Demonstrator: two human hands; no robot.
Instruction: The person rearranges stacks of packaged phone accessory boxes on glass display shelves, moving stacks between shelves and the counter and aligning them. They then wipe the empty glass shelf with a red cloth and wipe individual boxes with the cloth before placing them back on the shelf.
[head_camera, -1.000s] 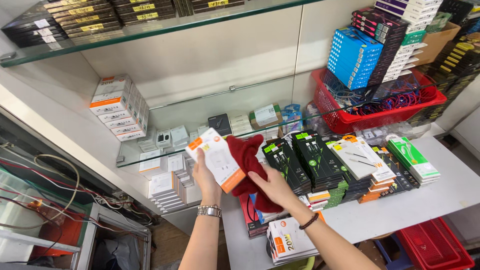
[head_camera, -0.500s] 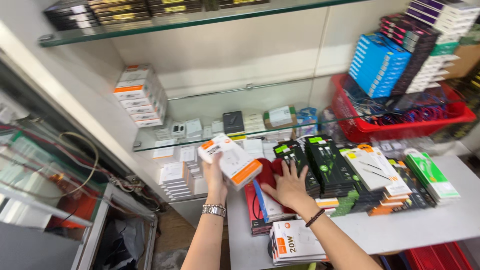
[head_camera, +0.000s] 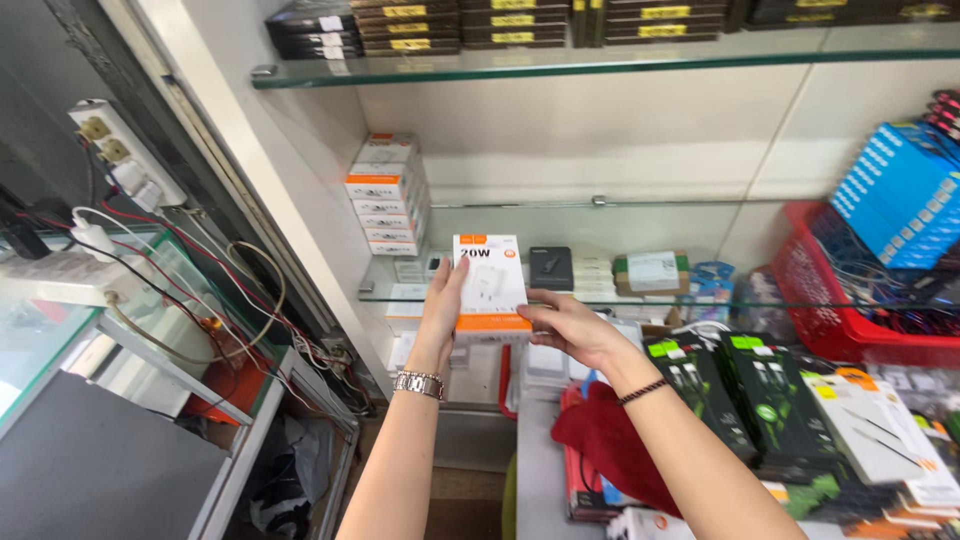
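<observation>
One white and orange charger box (head_camera: 490, 285) was held upright between both hands, just in front of the lower glass shelf (head_camera: 700, 297) and not yet set down on it. The left hand (head_camera: 443, 305) was closed along its left edge, the right hand (head_camera: 570, 322) cupped at its lower right corner. Left of the box, one stack of about six similar boxes (head_camera: 386, 195) stood. One red basket (head_camera: 850, 320) lay far right of the box.
</observation>
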